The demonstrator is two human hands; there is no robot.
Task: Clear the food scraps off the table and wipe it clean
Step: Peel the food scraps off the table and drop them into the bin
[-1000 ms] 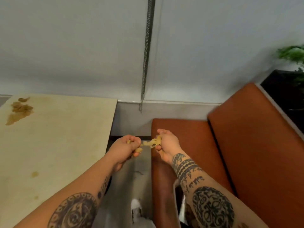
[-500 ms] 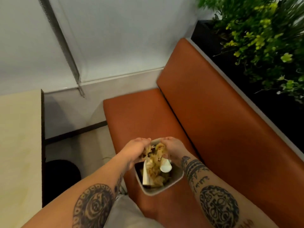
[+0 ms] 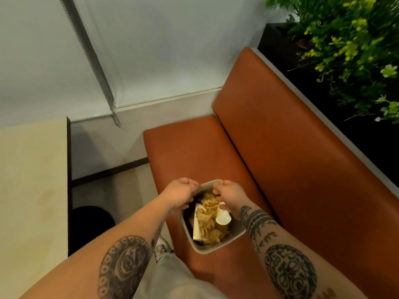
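Held left hand (image 3: 180, 194) and right hand (image 3: 230, 196) close together above the far rim of a grey bin (image 3: 218, 248), with fingers curled in on both (could not tell whether anything was pinched). Found the food scraps (image 3: 208, 223) heaped inside it beside a white tray (image 3: 196, 230) and paper cup (image 3: 223, 216). Noted the bin standing on the orange bench (image 3: 183, 152), well apart from the cream table (image 3: 32, 180).

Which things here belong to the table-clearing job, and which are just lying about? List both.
Job: bin; food scraps and paper cup inside it; table; left hand and right hand over the bin.
Lying about: orange bench under the bin; plants; blind chain.
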